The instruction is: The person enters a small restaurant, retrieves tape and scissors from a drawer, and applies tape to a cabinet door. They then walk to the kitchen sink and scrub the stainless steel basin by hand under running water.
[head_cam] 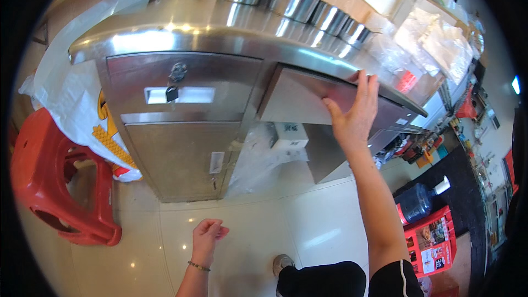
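My right hand [357, 111] is against the front of a stainless steel drawer [297, 97] under the counter. Its thumb is on the metal face and its other fingers point up toward the counter's lip. A narrow dark gap runs along the drawer's top edge. My left hand [208, 231] hangs low over the tiled floor, its fingers curled and nothing visible in them. Left of the drawer is a second drawer front [185, 78] with a round lock and a small padlock [171, 93]. In the open bay below stands a white box [291, 135] with printing.
Steel containers [291, 2] line the back of the counter [198, 14]. A red plastic stool [45, 165] and a large printed plastic bag [82, 103] are at the left. On the right are a blue water jug [416, 198] and a red crate [433, 241]. Plastic bags [437, 41] cover the counter's right end.
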`<state>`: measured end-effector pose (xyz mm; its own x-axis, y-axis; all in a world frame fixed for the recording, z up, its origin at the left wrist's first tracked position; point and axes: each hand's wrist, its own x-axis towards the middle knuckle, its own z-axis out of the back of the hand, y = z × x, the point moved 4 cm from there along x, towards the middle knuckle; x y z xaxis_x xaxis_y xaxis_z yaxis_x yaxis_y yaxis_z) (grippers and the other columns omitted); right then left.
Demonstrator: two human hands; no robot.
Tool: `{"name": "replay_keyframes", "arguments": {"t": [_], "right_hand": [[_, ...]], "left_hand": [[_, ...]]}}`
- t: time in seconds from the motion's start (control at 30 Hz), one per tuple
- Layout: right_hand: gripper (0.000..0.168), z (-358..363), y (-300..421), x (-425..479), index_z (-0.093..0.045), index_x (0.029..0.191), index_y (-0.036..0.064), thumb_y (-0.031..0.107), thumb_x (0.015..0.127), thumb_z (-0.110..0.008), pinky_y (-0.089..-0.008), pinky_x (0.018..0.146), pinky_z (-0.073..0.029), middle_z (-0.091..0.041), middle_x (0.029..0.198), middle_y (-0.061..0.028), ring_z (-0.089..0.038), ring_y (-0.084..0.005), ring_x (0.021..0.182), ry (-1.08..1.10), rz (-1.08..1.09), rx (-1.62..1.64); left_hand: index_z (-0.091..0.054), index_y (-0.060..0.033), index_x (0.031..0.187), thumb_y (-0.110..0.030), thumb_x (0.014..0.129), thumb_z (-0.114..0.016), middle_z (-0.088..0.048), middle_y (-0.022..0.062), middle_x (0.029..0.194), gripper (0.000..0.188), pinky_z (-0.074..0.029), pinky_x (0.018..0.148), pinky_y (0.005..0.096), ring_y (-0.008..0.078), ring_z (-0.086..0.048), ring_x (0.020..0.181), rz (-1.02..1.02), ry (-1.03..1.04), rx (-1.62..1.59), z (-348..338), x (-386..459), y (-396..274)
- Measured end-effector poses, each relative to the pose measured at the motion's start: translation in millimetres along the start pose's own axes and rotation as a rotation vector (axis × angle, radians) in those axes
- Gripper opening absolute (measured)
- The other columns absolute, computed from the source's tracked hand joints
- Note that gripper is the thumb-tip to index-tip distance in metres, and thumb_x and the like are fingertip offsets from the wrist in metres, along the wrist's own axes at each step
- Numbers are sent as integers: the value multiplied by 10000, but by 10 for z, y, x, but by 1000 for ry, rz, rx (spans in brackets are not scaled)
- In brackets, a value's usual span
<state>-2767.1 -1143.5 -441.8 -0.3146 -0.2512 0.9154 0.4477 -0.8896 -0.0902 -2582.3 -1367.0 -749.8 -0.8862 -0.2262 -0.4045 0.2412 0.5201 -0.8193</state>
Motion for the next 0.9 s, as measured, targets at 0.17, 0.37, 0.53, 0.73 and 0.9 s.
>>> {"name": "replay_keyframes", "arguments": {"t": [0.17, 0.37, 0.53, 0.73, 0.9], "right_hand": [[894, -80, 23, -37, -255, 1349, 65, 183, 619, -757, -459, 1002, -237, -241, 1361, -263, -249, -432, 1248, -36, -20, -36], [767, 39, 129, -192, -282, 1339, 55, 114, 692, -688, -411, 1009, -244, -235, 1375, -250, -254, -374, 1270, 53, -108, 157], [593, 81, 511, -725, -417, 1249, 26, 85, 702, -640, -401, 1001, -272, -294, 1356, -224, -321, -366, 1230, 251, -64, 358], [413, 175, 869, -1697, -512, 1112, 27, 194, 745, -600, -437, 881, -388, -521, 1125, -180, -490, -345, 1028, 1066, 37, 676], [392, 1100, 1210, -2350, -507, 1118, 62, 294, 807, -567, -420, 768, -463, -530, 1073, -172, -545, -353, 934, 1812, 335, 1024]], "left_hand": [[-576, -34, 869, -122, 851, -531, -630, 79, 752, 101, -479, 658, 252, 136, -597, 676, -10, 13, 19, 2, 2, 28], [-579, -32, 880, -121, 857, -522, -638, 90, 770, 108, -482, 673, 255, 141, -607, 701, 14, 23, 65, -44, -26, 31], [-577, -25, 871, -123, 858, -522, -638, 95, 768, 113, -482, 673, 257, 141, -608, 697, 5, -6, 116, 9, -59, 17], [-548, -16, 779, -156, 860, -539, -622, 85, 733, 161, -477, 676, 260, 139, -600, 687, 1, -16, 115, 4, -81, -20], [-522, -25, 718, -173, 864, -542, -608, 72, 705, 209, -475, 682, 261, 138, -596, 683, -8, -5, 132, -78, -65, 6]]}}
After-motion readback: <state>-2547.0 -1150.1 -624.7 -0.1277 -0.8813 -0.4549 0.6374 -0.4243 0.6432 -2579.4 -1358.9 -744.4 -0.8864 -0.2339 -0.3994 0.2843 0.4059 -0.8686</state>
